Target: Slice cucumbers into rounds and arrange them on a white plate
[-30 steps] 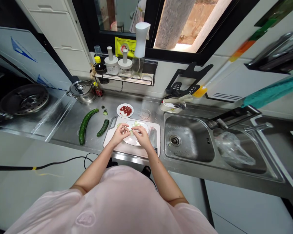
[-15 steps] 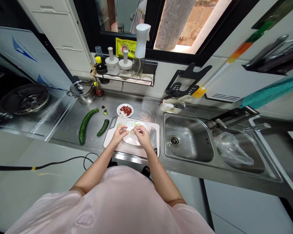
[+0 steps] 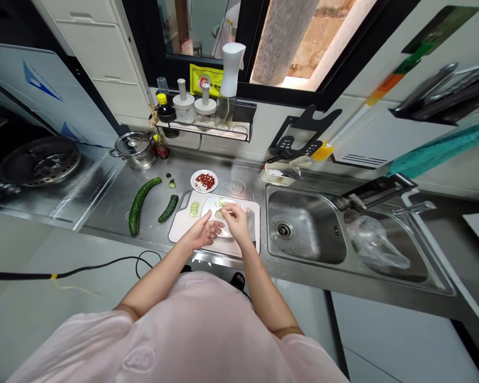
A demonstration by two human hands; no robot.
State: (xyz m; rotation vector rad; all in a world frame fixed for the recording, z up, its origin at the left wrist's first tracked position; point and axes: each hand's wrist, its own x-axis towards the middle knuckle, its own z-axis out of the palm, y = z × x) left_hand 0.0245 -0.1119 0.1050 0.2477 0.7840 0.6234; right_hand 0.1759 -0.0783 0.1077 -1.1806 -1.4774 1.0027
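The right hand point(image 3: 234, 220) pinches what seems a cucumber slice point(image 3: 218, 214) above the white plate point(image 3: 225, 232), while the left hand point(image 3: 203, 232), fingers apart, is nearer the slice row point(image 3: 194, 209) stretching away beyond it on the cutting board point(image 3: 181, 225).

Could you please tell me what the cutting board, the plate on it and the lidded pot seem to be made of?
Cutting board: probably matte plastic; its pale face shows no wood grain.
Plate: smooth and white, perhaps glazed ceramic, though melamine could look alike.
Lidded pot: polished metal, likely stainless steel, judging by its bright, silvery reflections.
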